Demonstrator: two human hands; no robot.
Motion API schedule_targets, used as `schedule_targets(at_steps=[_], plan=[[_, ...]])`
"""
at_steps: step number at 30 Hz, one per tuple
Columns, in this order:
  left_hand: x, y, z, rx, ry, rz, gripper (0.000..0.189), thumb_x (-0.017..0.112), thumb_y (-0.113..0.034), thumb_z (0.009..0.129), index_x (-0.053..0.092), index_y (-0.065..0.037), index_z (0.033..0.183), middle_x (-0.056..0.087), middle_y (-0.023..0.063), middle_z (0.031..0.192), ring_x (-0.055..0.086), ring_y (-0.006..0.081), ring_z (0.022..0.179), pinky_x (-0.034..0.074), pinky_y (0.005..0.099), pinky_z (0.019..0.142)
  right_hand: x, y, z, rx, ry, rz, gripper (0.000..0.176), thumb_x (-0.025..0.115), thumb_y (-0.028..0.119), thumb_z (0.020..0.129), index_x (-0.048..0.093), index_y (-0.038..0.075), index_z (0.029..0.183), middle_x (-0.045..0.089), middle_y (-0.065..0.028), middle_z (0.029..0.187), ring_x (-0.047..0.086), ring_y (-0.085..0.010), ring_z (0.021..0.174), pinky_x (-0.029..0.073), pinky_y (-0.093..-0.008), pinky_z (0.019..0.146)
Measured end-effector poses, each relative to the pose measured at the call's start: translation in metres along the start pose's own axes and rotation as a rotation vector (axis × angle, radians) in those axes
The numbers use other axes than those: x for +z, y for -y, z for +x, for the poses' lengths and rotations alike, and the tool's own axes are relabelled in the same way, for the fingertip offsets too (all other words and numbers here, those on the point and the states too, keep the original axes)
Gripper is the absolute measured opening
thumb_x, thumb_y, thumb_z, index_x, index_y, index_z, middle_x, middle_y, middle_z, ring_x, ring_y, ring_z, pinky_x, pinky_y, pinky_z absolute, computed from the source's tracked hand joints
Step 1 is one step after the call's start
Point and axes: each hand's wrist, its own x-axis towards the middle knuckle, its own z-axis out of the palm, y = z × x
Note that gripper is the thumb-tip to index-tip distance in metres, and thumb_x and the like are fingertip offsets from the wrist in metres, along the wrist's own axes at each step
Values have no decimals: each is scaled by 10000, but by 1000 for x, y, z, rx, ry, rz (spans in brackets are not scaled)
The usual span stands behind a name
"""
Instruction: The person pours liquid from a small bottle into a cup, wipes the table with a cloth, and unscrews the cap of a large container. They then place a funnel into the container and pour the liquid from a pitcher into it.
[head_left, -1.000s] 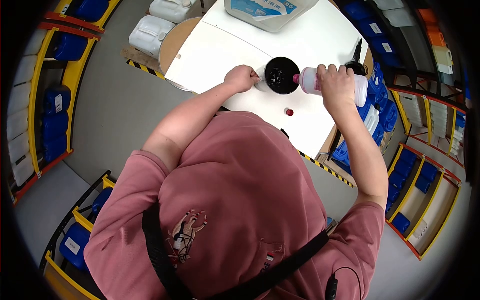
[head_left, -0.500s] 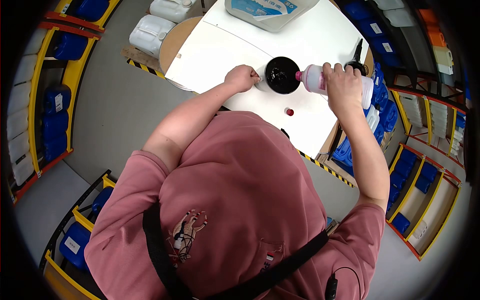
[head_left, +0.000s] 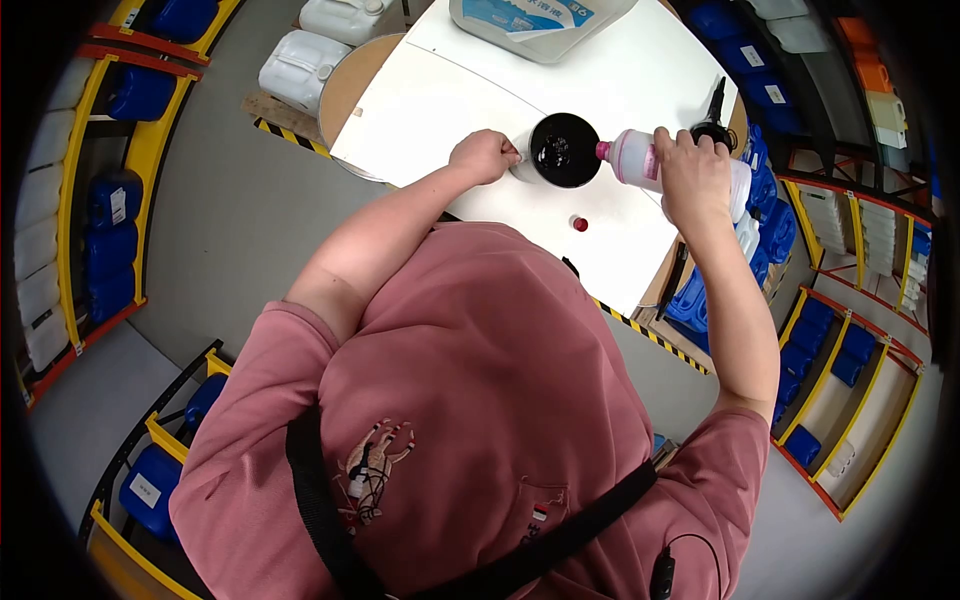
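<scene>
My left hand (head_left: pixel 485 157) is closed at the left side of a mug-like container (head_left: pixel 523 163), pale outside, with dark, glossy liquid (head_left: pixel 562 152) inside. Its fingers seem to pinch the handle, which they mostly hide. Wrapped over a translucent white bottle (head_left: pixel 632 158) with pink liquid traces is my right hand (head_left: pixel 697 180). That bottle lies tilted nearly level, its pink-stained mouth beside the container's right rim. On the white tabletop (head_left: pixel 430 110), a small red cap (head_left: pixel 579 224) rests below them.
A large clear jug with a blue label (head_left: pixel 540 25) stands at the table's far side. To the right sits a black funnel-like object (head_left: pixel 712 125). Blue jerrycans (head_left: pixel 690 305) crowd the right edge; white jerrycans (head_left: pixel 300 70) stand at left. Loaded shelves (head_left: pixel 120 200) surround the area.
My right hand has drawn the bottle slightly right, so its mouth has shifted away from the container's rim. The liquid's surface looks different. My left hand has stayed in place.
</scene>
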Motion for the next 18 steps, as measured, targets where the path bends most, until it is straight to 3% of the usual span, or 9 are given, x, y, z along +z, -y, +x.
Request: schedule_targets(at_steps=[18], plan=[[1, 1, 1, 11, -4, 16, 242, 704, -336, 969, 780, -121, 1049, 769, 58, 1012, 709, 216, 947, 548, 380, 866, -2, 2, 0, -13, 54, 1, 442, 766, 28, 774, 603, 109, 1177, 706, -98, 1055, 680, -299, 1036, 520, -404, 895]])
